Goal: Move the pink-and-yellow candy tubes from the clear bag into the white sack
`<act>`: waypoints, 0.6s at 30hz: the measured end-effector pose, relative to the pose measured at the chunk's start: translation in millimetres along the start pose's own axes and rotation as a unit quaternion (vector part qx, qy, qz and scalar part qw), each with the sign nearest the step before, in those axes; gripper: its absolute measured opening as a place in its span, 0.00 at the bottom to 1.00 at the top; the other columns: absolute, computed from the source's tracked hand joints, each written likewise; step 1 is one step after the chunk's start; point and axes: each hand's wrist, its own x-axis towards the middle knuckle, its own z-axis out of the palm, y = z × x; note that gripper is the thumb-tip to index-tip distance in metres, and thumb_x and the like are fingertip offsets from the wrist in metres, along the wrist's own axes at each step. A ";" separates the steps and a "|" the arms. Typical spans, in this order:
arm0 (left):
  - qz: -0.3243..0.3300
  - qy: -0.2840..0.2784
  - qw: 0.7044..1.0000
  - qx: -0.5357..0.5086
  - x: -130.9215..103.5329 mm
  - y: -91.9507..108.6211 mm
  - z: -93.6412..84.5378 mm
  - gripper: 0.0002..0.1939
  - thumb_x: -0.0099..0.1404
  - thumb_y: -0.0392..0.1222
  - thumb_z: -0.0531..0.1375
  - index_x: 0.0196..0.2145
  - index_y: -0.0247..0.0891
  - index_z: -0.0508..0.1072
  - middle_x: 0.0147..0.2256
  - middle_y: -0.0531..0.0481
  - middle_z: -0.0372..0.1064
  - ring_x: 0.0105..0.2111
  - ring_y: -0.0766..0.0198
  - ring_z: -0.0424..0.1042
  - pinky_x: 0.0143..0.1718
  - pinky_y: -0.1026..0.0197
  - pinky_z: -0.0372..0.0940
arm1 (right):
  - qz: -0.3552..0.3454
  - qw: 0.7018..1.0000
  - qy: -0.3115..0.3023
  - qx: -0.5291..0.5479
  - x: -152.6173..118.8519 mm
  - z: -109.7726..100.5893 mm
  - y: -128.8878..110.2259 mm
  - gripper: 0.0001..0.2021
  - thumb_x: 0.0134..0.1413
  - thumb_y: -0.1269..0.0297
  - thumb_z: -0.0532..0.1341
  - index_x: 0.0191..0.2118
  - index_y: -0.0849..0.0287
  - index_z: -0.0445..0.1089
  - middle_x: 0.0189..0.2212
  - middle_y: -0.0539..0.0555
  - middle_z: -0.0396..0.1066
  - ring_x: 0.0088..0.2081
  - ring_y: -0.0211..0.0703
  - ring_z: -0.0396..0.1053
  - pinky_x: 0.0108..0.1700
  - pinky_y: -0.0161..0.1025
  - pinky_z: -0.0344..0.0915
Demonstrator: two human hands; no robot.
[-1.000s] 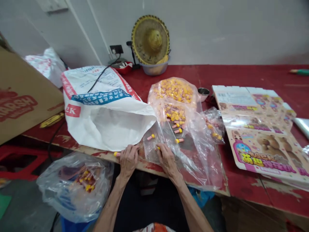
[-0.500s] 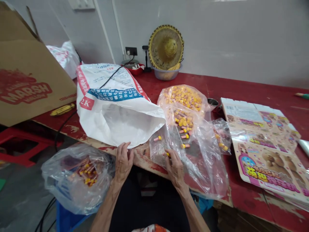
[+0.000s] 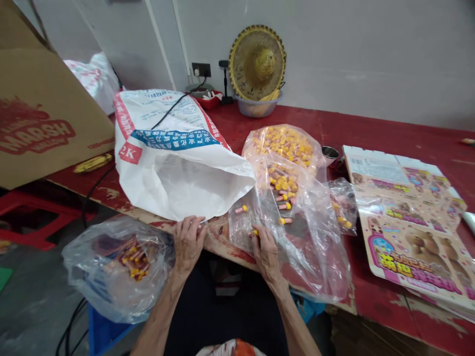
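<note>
On the worn red desk (image 3: 389,129) by a grey wall, my left hand (image 3: 188,243) lies flat and empty at the desk edge; my right hand (image 3: 265,249) pinches a small capped piece (image 3: 254,233), half hidden under the clear bag (image 3: 315,247).

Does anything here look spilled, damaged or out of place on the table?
Yes. A few small pink-and-yellow pieces have spilled from the big clear bag onto loose plastic by the right hand. The red table has paint worn off along its front edge near the left hand.
</note>
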 end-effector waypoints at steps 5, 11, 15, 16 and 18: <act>0.014 -0.053 0.989 -0.136 -5.3 25.0 9.2 0.11 0.77 0.45 0.56 0.48 0.41 0.76 0.44 0.44 0.76 0.45 0.55 0.75 0.51 0.53 0.69 | -0.006 0.999 0.028 0.025 -0.8 -6.3 0.8 0.14 0.76 0.62 0.52 0.56 0.55 0.72 0.46 0.58 0.77 0.48 0.48 0.76 0.49 0.44 0.75; -0.098 -0.093 0.940 -0.313 -4.7 47.8 11.3 0.12 0.72 0.50 0.59 0.47 0.41 0.74 0.38 0.48 0.76 0.35 0.60 0.76 0.42 0.57 0.73 | 0.040 0.998 0.018 0.039 4.6 -13.5 -1.1 0.15 0.76 0.57 0.52 0.50 0.56 0.75 0.43 0.58 0.78 0.43 0.49 0.77 0.46 0.45 0.75; -0.250 -0.098 0.853 -0.448 -1.5 62.1 15.1 0.18 0.67 0.55 0.64 0.46 0.40 0.73 0.33 0.51 0.75 0.30 0.61 0.76 0.36 0.59 0.73 | 0.133 0.984 0.059 0.105 9.4 -10.6 -25.4 0.16 0.75 0.52 0.56 0.52 0.56 0.76 0.40 0.55 0.79 0.38 0.47 0.76 0.42 0.42 0.74; -0.271 -0.096 0.837 -0.466 -1.2 65.5 16.0 0.19 0.66 0.57 0.65 0.46 0.40 0.73 0.32 0.51 0.75 0.30 0.61 0.76 0.36 0.59 0.73 | 0.153 0.979 0.058 0.122 9.3 -8.6 -33.8 0.16 0.74 0.51 0.57 0.53 0.55 0.76 0.39 0.54 0.79 0.36 0.47 0.76 0.42 0.42 0.74; -0.291 -0.100 0.815 -0.491 -1.6 71.2 17.3 0.22 0.65 0.58 0.66 0.47 0.39 0.73 0.33 0.51 0.76 0.30 0.62 0.76 0.38 0.59 0.73 | 0.170 0.973 0.047 0.149 7.6 -3.5 -49.5 0.16 0.74 0.51 0.57 0.52 0.55 0.76 0.38 0.53 0.78 0.35 0.45 0.75 0.41 0.41 0.74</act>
